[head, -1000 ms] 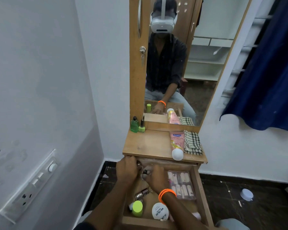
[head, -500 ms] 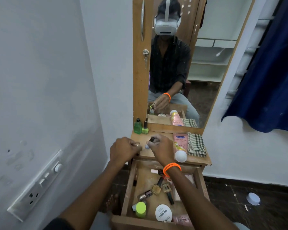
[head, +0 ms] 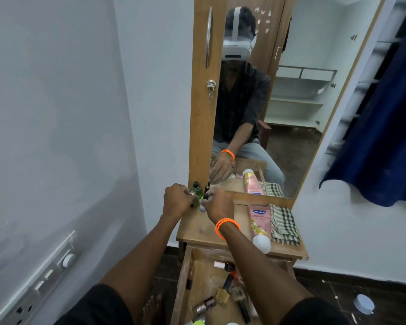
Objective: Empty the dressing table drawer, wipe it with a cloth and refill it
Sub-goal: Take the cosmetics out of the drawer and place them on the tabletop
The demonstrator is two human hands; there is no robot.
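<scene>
Tabletop [head: 204,228]: one lotion tube [head: 258,225], one checked cloth [head: 284,225]. One small bottle is pinched by each hand: left hand [head: 177,201], right hand [head: 218,204].

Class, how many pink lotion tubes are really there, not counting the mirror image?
1. The pink lotion tube lies on the dressing table top, cap towards the person, just left of the checked cloth. The open drawer is partly hidden by the arms.
</scene>
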